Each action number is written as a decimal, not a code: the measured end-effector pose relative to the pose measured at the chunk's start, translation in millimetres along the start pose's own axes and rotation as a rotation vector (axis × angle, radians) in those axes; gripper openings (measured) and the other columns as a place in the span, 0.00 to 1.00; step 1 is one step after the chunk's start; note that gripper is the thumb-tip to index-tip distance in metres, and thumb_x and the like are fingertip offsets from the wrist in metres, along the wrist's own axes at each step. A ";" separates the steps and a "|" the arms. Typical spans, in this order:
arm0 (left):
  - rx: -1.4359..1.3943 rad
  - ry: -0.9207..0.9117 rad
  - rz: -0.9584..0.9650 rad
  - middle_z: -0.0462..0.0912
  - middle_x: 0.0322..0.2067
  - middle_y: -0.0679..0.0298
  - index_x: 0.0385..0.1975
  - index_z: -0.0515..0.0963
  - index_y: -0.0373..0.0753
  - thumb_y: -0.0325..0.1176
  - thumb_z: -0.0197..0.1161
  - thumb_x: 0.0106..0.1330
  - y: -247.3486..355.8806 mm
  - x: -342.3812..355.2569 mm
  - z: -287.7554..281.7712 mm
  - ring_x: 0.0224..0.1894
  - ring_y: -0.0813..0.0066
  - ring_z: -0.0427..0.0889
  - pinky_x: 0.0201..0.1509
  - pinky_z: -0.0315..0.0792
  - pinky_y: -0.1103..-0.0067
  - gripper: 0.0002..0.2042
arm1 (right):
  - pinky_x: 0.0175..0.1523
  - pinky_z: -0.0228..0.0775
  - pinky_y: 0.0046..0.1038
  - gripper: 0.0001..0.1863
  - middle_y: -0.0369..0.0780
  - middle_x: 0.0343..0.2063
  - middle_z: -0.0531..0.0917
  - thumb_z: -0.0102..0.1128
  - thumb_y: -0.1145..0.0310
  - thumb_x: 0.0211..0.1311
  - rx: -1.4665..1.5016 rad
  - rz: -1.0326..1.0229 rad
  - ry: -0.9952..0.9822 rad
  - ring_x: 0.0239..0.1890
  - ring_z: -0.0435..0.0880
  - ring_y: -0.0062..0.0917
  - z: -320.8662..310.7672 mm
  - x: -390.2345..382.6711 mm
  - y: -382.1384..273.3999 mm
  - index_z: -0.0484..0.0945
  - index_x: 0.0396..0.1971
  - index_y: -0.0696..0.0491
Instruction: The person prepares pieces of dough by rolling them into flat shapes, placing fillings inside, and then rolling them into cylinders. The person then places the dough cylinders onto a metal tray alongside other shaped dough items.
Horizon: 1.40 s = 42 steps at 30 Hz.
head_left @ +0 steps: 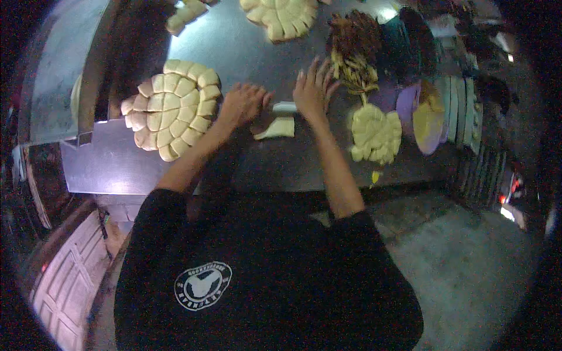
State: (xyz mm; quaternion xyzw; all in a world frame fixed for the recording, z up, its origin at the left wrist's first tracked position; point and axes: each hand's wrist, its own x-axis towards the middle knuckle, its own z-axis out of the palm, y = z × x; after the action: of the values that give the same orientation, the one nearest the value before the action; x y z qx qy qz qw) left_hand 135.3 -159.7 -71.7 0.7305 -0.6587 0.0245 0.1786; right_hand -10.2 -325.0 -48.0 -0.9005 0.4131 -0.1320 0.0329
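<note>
A small flat piece of pale dough lies on the metal table between my forearms. Just beyond it is a short whitish bar, perhaps a rolling pin, spanning the gap between my hands. My left hand rests at its left end, fingers bent, and what lies under them is hidden. At the other end, my right hand leans its palm down with the fingers stretched out and spread. Left of my left arm sits a large rounded cluster of cut dough pieces, packed side by side.
Another dough cluster lies at the table's far side. On the right are a yellow lumpy mass, yellowish strips, a dark brown pile and a purple container. The metal table's front edge runs before my body.
</note>
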 end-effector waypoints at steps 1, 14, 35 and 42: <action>-0.021 -0.089 -0.052 0.79 0.43 0.66 0.47 0.76 0.45 0.42 0.56 0.65 5.5 -8.7 -6.4 0.50 0.70 0.76 0.54 0.66 0.68 0.14 | 0.69 0.28 0.67 0.35 0.53 0.74 0.44 0.38 0.53 0.73 -0.024 -0.002 -0.025 0.74 0.42 0.55 -3.3 -4.0 -4.3 0.45 0.73 0.54; 0.130 0.015 -0.517 0.57 0.69 0.44 0.66 0.61 0.28 0.42 0.48 0.70 97.5 -82.3 -24.1 0.73 0.49 0.52 0.74 0.48 0.58 0.29 | 0.66 0.22 0.73 0.32 0.51 0.74 0.43 0.37 0.57 0.72 0.022 -0.067 -0.104 0.75 0.36 0.54 -32.4 -99.5 -14.2 0.49 0.73 0.48; 0.304 0.278 -0.423 0.72 0.46 0.53 0.47 0.71 0.37 0.43 0.58 0.65 38.5 -26.5 -1.6 0.52 0.54 0.69 0.52 0.64 0.63 0.18 | 0.74 0.32 0.56 0.31 0.51 0.73 0.50 0.35 0.60 0.74 0.100 -0.058 -0.023 0.76 0.44 0.45 -6.1 -17.3 -13.0 0.52 0.70 0.62; 0.051 0.151 -0.570 0.78 0.39 0.58 0.38 0.75 0.38 0.44 0.53 0.70 1.0 30.2 -29.1 0.45 0.60 0.76 0.47 0.67 0.68 0.14 | 0.72 0.25 0.63 0.31 0.47 0.73 0.52 0.34 0.57 0.75 -0.047 0.117 0.056 0.76 0.45 0.42 4.5 40.0 -34.5 0.52 0.70 0.61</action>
State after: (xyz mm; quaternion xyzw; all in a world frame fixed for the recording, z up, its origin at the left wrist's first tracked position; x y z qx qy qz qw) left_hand 144.1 -180.0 -36.1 0.8865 -0.4108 0.0438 0.2083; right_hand 41.4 -332.7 -38.1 -0.8711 0.4690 -0.1453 0.0080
